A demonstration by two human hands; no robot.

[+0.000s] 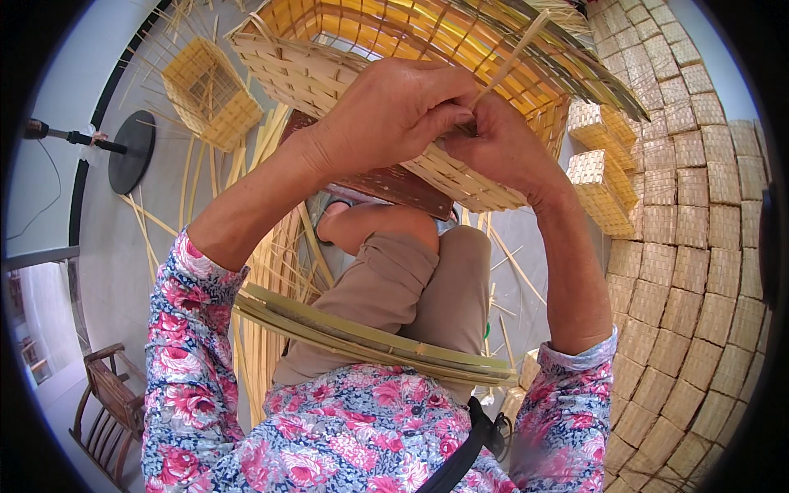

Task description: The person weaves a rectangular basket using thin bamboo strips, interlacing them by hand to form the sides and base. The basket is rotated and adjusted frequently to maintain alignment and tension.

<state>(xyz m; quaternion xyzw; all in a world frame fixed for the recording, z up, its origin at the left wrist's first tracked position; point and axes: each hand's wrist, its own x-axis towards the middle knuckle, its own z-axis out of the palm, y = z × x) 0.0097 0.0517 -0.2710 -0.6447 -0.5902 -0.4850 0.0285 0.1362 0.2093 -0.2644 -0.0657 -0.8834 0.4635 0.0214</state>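
Observation:
A large woven bamboo basket (pixel 329 86) lies tilted in front of me, its yellow inside facing away. Both hands meet at its near rim. My left hand (pixel 403 111) is closed, with thumb and fingers pinching a thin bamboo strip (pixel 518 53) that sticks up past the rim. Close against it, my right hand (pixel 501 140) is closed on the basket's edge, thumb bent inward; its fingertips are partly hidden. Across my lap rests a bundle of green-yellow bamboo strips (pixel 370 333). Darker split strips (pixel 588 70) run along the basket's far edge.
Under the basket is a reddish-brown wooden bench (pixel 394 187). Stacked small woven baskets (pixel 682 246) fill the right side. A smaller unfinished basket (pixel 209 94) and a black round stand base (pixel 131 149) are at the far left. Loose strips (pixel 267 255) cover the floor near a wooden chair (pixel 111 394).

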